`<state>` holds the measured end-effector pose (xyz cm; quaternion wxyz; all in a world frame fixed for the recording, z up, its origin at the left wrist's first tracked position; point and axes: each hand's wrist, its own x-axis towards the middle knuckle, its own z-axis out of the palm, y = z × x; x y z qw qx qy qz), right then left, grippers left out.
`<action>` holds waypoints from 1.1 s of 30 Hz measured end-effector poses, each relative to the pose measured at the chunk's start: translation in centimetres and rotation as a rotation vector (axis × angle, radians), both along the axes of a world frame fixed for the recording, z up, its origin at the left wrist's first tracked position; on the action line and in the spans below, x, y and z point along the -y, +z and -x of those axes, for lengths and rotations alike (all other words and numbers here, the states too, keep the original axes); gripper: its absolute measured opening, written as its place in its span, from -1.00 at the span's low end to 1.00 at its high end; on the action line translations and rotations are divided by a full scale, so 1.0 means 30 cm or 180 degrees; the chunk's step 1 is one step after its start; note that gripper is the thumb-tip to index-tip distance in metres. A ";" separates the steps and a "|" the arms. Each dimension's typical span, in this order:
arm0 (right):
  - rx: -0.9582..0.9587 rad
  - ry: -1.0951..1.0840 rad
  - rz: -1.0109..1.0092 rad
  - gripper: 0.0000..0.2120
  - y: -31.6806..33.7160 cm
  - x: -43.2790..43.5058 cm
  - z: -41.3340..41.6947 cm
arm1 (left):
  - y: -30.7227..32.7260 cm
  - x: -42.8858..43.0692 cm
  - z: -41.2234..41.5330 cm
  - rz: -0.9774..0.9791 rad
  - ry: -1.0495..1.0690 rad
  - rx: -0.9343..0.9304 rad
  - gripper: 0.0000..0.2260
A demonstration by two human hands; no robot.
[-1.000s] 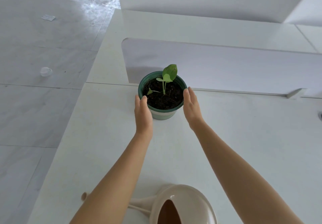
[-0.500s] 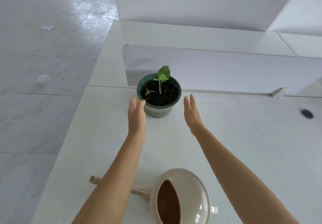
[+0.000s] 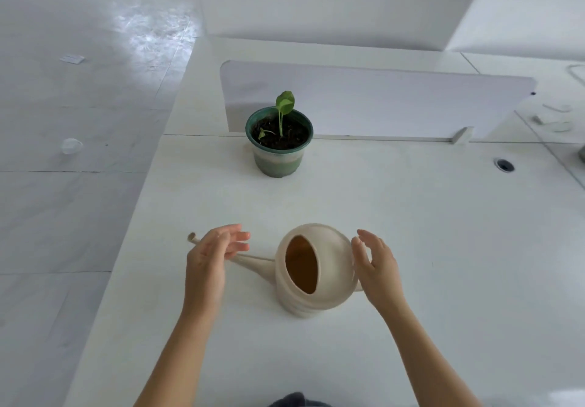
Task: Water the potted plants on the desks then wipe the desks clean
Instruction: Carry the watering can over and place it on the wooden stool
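In the head view, the potted plant (image 3: pixel 278 143), a green pot with dark soil and a thin seedling, is standing upright on the white desk (image 3: pixel 443 248). It is sitting toward 12 o'clock from the picture's centre, just in front of the low divider panel (image 3: pixel 395 102), and both hands are well apart from it. The cream watering can (image 3: pixel 329 292) is sitting on the desk at 6 o'clock from the pot, its spout (image 3: pixel 253 261) pointing toward 9 o'clock. The left hand (image 3: pixel 209 261) is hovering over the spout, fingers loose, slightly spread and blurred, gripping nothing; whether it is touching the spout I cannot tell. The right hand (image 3: pixel 378 267) is lying close against the can's 3 o'clock side, fingers straight and together, closed round nothing. A round cable hole (image 3: pixel 504 165) is showing in the desk at 3 o'clock from the pot, and pale floor (image 3: pixel 79 216) is lying off the desk's 9 o'clock edge.
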<state>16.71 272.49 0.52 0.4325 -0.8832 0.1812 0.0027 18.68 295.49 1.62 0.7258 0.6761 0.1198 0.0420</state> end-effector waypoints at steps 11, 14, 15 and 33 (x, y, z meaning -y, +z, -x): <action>-0.0027 -0.0009 0.0319 -0.54 -0.083 -0.027 0.110 | -0.185 -0.104 0.098 -0.0123 0.0121 -0.0663 -0.79; -0.0132 0.0020 0.0268 -0.51 -0.088 -0.015 0.099 | -0.166 -0.096 0.063 0.0171 -0.0128 -0.0560 -0.56; -0.0157 0.0032 0.0236 -0.46 -0.086 -0.013 0.096 | -0.159 -0.090 0.054 0.0255 -0.0226 -0.0522 -0.49; 0.0102 -0.1225 -0.0503 -0.41 -0.030 -0.058 0.410 | -0.045 0.033 0.048 0.0818 -0.1116 -0.0362 -0.80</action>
